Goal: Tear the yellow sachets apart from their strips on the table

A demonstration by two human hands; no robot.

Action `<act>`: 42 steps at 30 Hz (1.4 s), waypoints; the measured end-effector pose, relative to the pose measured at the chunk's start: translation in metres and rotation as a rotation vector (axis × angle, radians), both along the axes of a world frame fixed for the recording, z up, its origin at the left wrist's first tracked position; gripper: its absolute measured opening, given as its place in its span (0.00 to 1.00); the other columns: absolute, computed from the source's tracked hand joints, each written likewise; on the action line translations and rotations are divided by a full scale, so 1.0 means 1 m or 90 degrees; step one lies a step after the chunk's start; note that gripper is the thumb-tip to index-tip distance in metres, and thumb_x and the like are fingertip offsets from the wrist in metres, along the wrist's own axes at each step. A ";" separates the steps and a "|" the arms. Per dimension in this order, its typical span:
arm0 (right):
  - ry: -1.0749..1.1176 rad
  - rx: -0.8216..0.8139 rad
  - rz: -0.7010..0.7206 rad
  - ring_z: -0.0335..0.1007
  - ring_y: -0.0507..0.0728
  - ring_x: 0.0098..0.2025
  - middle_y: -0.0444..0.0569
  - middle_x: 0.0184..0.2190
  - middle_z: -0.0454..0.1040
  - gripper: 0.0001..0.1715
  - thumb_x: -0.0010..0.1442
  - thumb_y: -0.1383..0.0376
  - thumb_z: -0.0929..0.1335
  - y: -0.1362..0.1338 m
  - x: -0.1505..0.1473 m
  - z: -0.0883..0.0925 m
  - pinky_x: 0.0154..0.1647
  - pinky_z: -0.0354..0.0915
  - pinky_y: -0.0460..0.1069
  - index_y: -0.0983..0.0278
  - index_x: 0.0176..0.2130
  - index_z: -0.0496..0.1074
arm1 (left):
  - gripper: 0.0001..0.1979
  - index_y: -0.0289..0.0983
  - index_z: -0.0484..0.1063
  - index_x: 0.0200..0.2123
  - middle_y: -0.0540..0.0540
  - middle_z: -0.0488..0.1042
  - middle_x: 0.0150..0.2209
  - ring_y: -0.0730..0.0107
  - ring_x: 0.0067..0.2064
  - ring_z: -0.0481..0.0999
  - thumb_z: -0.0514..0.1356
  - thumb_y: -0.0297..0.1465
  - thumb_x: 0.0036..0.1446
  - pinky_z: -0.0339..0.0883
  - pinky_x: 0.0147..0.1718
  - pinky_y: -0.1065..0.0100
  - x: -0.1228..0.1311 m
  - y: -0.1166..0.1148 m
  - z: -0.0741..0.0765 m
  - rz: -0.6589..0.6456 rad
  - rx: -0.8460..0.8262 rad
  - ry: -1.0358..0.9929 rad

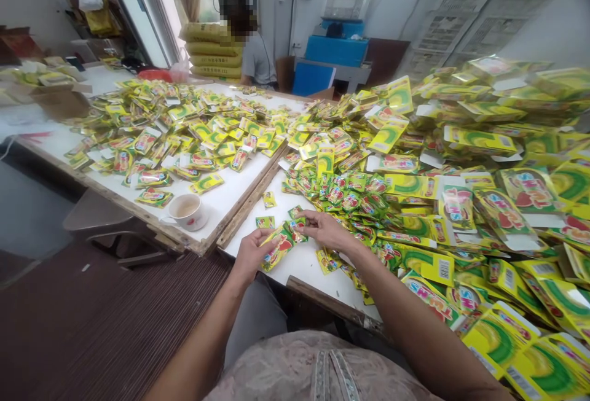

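Observation:
My left hand (252, 255) is closed on a small yellow and green printed box (278, 249), tilted over the front of the white table. At the box's upper right end, my right hand (325, 229) pinches a small green sachet (298, 229). Whether the sachet is partly inside the box I cannot tell. Just beyond my hands lie a few loose sachets, one yellowish (269, 199) and one green (265, 222). A heap of green sachets (353, 195) spreads to the right of my right hand.
Yellow boxes (419, 186) pile high on the right, and filled-looking boxes (184, 124) cover the left table. A white cup (187, 211) stands near that table's front corner. Wooden edging (249, 201) runs between the tables. A person (258, 57) sits at the back by stacked sacks (214, 60).

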State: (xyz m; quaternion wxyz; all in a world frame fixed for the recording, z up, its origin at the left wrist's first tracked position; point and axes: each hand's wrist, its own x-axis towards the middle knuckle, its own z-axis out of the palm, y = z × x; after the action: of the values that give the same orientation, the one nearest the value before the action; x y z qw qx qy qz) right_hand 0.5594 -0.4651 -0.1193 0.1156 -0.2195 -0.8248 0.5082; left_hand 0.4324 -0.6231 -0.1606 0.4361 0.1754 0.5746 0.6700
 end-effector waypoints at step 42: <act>-0.095 0.335 -0.048 0.66 0.61 0.46 0.56 0.37 0.75 0.10 0.56 0.70 0.64 0.019 -0.088 -0.048 0.45 0.59 0.52 0.65 0.36 0.75 | 0.30 0.31 0.73 0.39 0.48 0.77 0.23 0.70 0.23 0.75 0.73 0.36 0.29 0.67 0.24 0.72 -0.022 -0.031 0.002 0.166 -0.083 -0.074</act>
State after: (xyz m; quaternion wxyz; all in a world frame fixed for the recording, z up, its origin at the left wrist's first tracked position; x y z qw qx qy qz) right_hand 0.4717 -0.4456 -0.1672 0.1263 -0.2493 -0.9259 0.2541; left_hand 0.4102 -0.6544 -0.1588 0.3885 0.0317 0.6083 0.6914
